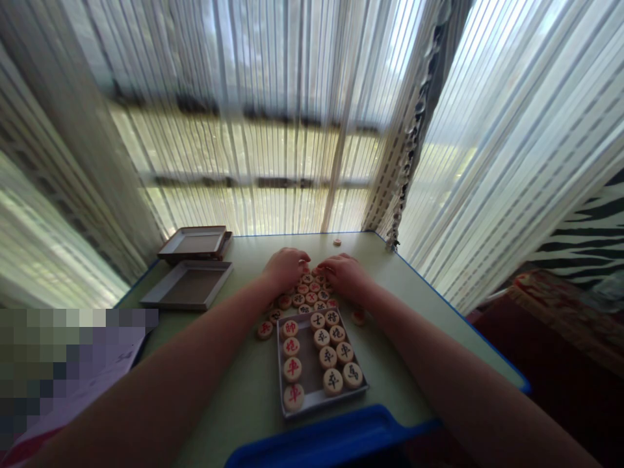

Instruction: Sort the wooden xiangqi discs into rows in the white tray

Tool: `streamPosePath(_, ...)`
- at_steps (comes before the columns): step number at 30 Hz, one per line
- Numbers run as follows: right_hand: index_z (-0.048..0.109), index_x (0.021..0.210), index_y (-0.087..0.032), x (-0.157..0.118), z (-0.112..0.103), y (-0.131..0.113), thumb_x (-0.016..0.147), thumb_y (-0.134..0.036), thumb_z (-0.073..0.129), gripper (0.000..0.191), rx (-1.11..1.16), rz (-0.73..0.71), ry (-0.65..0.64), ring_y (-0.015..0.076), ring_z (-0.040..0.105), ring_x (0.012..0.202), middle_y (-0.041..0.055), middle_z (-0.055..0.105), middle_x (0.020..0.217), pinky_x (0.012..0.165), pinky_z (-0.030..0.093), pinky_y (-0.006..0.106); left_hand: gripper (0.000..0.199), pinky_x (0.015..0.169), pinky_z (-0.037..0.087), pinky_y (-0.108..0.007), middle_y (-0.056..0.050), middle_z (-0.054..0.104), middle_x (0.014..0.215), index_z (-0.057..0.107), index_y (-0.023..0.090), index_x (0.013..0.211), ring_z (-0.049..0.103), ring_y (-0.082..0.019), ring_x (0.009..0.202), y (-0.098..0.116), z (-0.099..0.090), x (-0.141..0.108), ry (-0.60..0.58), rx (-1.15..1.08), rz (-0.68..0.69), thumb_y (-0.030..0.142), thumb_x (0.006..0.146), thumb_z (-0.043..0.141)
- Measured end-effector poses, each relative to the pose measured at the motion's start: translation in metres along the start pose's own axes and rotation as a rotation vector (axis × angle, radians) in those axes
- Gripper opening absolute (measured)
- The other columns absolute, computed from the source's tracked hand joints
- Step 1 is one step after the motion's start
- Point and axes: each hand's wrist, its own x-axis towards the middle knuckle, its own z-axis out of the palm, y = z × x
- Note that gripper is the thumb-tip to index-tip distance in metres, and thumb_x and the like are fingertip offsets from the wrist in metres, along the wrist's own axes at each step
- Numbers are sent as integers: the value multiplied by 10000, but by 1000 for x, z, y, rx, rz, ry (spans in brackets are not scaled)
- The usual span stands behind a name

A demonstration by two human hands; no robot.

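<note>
Both my hands reach to the far side of a loose pile of round Chinese chess pieces (pixel 311 298), marked in red or black. My left hand (pixel 286 270) curves around the pile's left edge, its fingers bent inward and partly hidden. Cupped along the right edge is my right hand (pixel 345 274), fingertips touching or just over the far pieces. Nearer to me lies a shallow box (pixel 309 364). One column of red-marked pieces (pixel 292 369) stands along its left wall, and two columns of black-marked pieces (pixel 328 357) fill its right side.
At the back left lie a shallow tray-like lid (pixel 217 289) and another open box (pixel 192 242). One stray piece (pixel 337 242) sits near the table's far edge, another (pixel 358 317) beside my right wrist. A blue plastic edge (pixel 331 432) is in front; a striped curtain (pixel 263 162) hangs behind.
</note>
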Motion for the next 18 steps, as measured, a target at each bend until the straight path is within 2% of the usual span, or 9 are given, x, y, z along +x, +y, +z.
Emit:
streamPosePath(4, 625, 1020, -215, 1, 1, 2, 833, -248, 410, 287, -13, 39, 4, 177, 482, 954, 42, 625, 1010, 852, 348, 282, 306, 897, 385, -305, -28, 650, 982, 662, 222, 942, 552, -193, 943, 1, 1, 0, 30, -20, 6, 296, 751, 435)
streamPosePath(8, 649, 984, -236, 1, -1, 2, 830, -272, 415, 282, -59, 45, -34, 186, 455, 969, 45, 605, 1024, 879, 319, 296, 295, 922, 361, -310, -9, 638, 1017, 681, 258, 897, 527, -200, 983, 8, 2, -2, -32, -27, 49, 363, 746, 450)
streamPosePath(13, 670, 935, -206, 1, -1, 1, 837, -288, 399, 299, -82, 52, -31, 181, 454, 963, 62, 604, 1007, 895, 293, 300, 283, 898, 374, -324, -37, 655, 916, 689, 234, 831, 541, -206, 924, 16, 4, -4, -40, -13, 6, 369, 733, 460)
streamPosePath(18, 681, 888, -212, 2, 4, 7, 820, -287, 423, 277, -35, 36, -10, 169, 457, 948, 37, 615, 1002, 879, 300, 288, 290, 939, 337, -361, -47, 645, 951, 694, 233, 804, 547, -209, 922, 16, 5, -2, -67, -44, 36, 397, 737, 465)
